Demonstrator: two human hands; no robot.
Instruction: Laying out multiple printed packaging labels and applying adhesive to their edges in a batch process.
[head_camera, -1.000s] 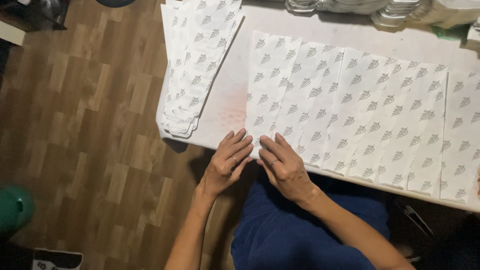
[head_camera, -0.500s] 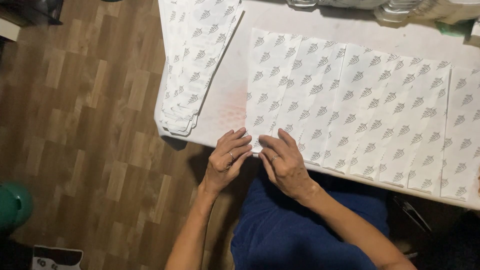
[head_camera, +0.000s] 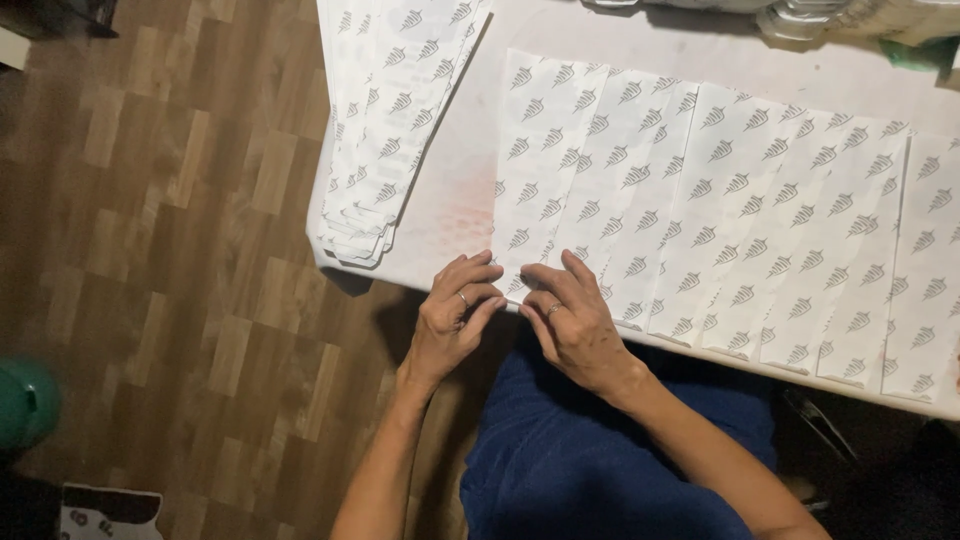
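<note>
A row of overlapping white paper sheets (head_camera: 700, 220) printed with small grey leaf marks lies across the white table (head_camera: 455, 190). My left hand (head_camera: 455, 315) and my right hand (head_camera: 575, 320) meet at the near left corner of the leftmost sheet (head_camera: 545, 170), at the table's front edge. Fingertips of both hands pinch and press that corner. Each hand wears a ring. The corner itself is partly hidden under my fingers.
A fanned stack of the same printed sheets (head_camera: 390, 120) hangs over the table's left edge. Stacked metal items (head_camera: 800, 15) sit along the far edge. Wooden floor (head_camera: 150, 250) lies to the left, with a green object (head_camera: 25, 400) low left. My blue-clad lap (head_camera: 600, 460) is below.
Both hands stay at the sheet's near left corner; the fingers have shifted slightly, closing in on the corner. The view has drifted a little.
</note>
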